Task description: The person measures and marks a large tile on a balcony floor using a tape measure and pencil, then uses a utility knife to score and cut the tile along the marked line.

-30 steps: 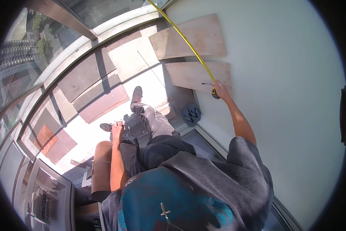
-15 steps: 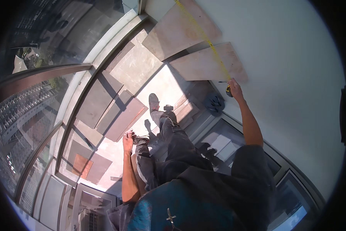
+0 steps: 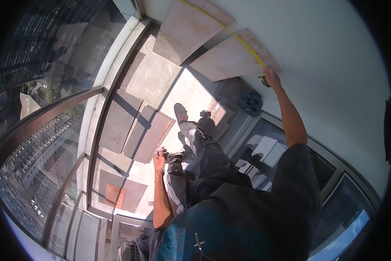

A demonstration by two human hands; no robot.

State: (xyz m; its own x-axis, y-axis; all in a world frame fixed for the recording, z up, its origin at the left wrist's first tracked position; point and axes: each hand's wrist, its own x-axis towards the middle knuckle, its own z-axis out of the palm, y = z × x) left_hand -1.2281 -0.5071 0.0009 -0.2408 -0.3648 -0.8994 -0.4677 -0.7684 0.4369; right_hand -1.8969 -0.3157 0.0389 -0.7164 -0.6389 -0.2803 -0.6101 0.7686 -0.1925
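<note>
At the wall, my right hand (image 3: 272, 78) is closed round a black and yellow tape measure (image 3: 264, 81). Its yellow blade (image 3: 243, 42) is pulled out toward the far left, lying across a near pale slab (image 3: 230, 58) and a far pale slab (image 3: 184, 32), both against the wall. Low by my leg, my left hand (image 3: 159, 161) has its fingers drawn together. Something small and whitish shows at its fingertips, too small to name. Beside that hand lies a stack of brownish slabs (image 3: 148, 135) on the floor.
More slabs (image 3: 120, 119) lie along the window frame (image 3: 102, 98) on the left. A small orange-brown piece (image 3: 116, 195) rests on a grey slab at lower left. Dark bundled items (image 3: 250, 102) sit by the wall, near a glass door (image 3: 265, 152).
The view has shifted, so floor and window sit further right. My right hand has moved a little up along the wall with the tape measure; the blade still spans both slabs.
</note>
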